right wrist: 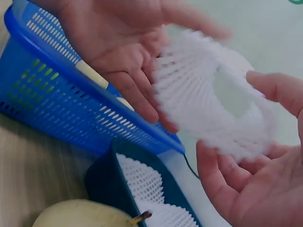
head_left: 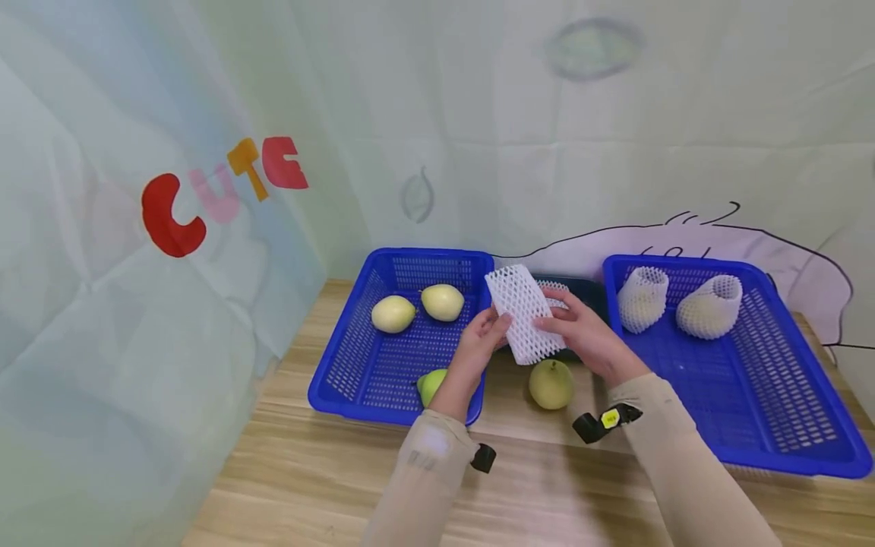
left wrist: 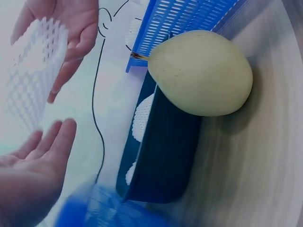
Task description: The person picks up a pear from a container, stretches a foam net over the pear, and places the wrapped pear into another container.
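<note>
Both hands hold a white foam net sleeve (head_left: 522, 315) up over the table. My left hand (head_left: 476, 346) has its thumb on the near face at the left edge, fingers behind. My right hand (head_left: 588, 334) grips the other side, and in the right wrist view the sleeve's mouth (right wrist: 234, 92) gapes between the hands. Just below, a yellow-green pear (head_left: 551, 384) sits on the table, stem up. Behind it stands a dark green bin (left wrist: 170, 151) with more foam sleeves (right wrist: 139, 177) inside.
A blue basket (head_left: 396, 416) on the left holds bare pale pears (head_left: 393, 314) and a greener fruit (head_left: 431, 386), partly hidden by my left wrist. The blue basket (head_left: 813, 468) on the right holds two pears in foam sleeves (head_left: 711, 308). A printed cloth hangs behind.
</note>
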`<state>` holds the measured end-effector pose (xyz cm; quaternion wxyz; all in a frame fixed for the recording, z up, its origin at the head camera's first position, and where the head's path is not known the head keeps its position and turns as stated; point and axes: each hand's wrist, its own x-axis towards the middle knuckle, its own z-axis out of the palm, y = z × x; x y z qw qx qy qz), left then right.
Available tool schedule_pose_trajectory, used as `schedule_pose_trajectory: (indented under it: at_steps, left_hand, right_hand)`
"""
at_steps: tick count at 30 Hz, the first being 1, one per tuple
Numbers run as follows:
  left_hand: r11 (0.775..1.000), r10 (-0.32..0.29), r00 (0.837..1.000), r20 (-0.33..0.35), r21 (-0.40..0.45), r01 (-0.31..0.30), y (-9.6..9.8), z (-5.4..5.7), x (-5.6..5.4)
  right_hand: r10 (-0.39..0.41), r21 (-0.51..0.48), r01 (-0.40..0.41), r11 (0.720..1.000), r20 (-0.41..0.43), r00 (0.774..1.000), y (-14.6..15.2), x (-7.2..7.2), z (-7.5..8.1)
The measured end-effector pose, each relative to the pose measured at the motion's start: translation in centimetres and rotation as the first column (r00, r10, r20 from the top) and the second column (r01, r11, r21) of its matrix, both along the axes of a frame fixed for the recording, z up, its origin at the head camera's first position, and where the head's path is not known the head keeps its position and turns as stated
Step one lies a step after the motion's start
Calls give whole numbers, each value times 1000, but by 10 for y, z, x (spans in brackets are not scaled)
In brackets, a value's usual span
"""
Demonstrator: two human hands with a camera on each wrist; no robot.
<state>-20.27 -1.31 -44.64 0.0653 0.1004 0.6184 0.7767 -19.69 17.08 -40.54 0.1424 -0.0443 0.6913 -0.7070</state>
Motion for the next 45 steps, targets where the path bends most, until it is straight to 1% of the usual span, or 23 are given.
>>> schedule_pose_trajectory:
  at_steps: [3,5,7,9,11,13,16,18,20,23,25,27,28,30,31,32,34,35,37,38,41,43,45]
  left_hand:
    - [995,98,993,59,11,-99,0,-4,-2]
    - [984,167,982,86,50,-171,-1,-5,-2]
    - [970,214,973,91,98,-223,-2,-5,-2]
    - [960,236,967,97,132,-248,-3,-3,-3]
    - [958,230,968,105,151,-244,-2,-2,-3]
    - [954,208,968,140,189,-233,0,-1,-3]
    - [932,129,968,214,307,-192,2,-1,-3]
    - [903,62,964,258,396,-164,2,-1,-4]
    - [872,2,958,287,469,-142,1,-1,-5]
    - [830,-51,942,331,539,-144,-4,-2,-5]
    - [798,-78,937,342,584,-147,-8,-4,-6]
    - [771,-80,934,349,615,-163,-9,-6,-7]
    - [762,-65,934,351,622,-180,-9,-7,-7]
    - [745,-17,936,352,629,-223,-8,-8,-8]
    - [739,9,936,352,628,-243,-7,-8,-8]
    - [738,40,935,353,620,-265,-6,-8,-8]
    - [735,72,937,343,617,-282,-6,-8,-7]
    - [730,68,943,327,628,-270,-6,-8,-8]
    - [735,56,951,304,632,-245,-6,-9,-8]
    - [738,49,954,295,633,-234,-6,-9,-9]
    - [750,42,957,288,624,-221,-6,-8,-10]
    - [752,28,955,294,623,-214,-6,-8,-10]
    - [745,9,957,290,637,-200,-6,-9,-11]
  right_hand:
    - [-112,31,112,993,15,994,4,2,-5]
    - [-208,22,207,978,28,978,8,3,-8]
    - [-293,-9,294,956,38,955,13,4,-9]
    - [-330,-56,332,942,40,943,15,5,-9]
    - [-307,-84,309,947,35,951,15,5,-9]
    - [-265,-71,266,961,22,964,12,5,-10]
    - [-232,-5,232,973,-4,973,7,7,-14]
    - [-242,48,243,969,-20,970,4,9,-19]
    - [-276,78,277,958,-26,961,0,12,-27]
    - [-343,120,344,931,-27,939,-8,19,-43]
    - [-394,123,396,910,-35,918,-14,25,-56]
    - [-428,132,433,892,-64,901,-18,30,-70]
    - [-435,134,443,887,-85,897,-19,33,-77]
    - [-447,137,463,876,-132,885,-19,36,-90]
    - [-457,147,478,866,-159,875,-19,38,-96]
    - [-455,161,480,862,-170,874,-18,39,-101]
    - [-445,185,473,861,-175,878,-18,41,-110]
    - [-438,201,464,862,-163,884,-18,42,-113]
    - [-412,239,431,870,-127,903,-15,42,-119]
    - [-387,256,400,880,-101,916,-12,41,-122]
    - [-322,309,324,894,-60,945,-4,39,-127]
    - [-262,334,267,904,-61,963,1,38,-128]
    - [-194,363,208,908,-75,978,6,38,-128]
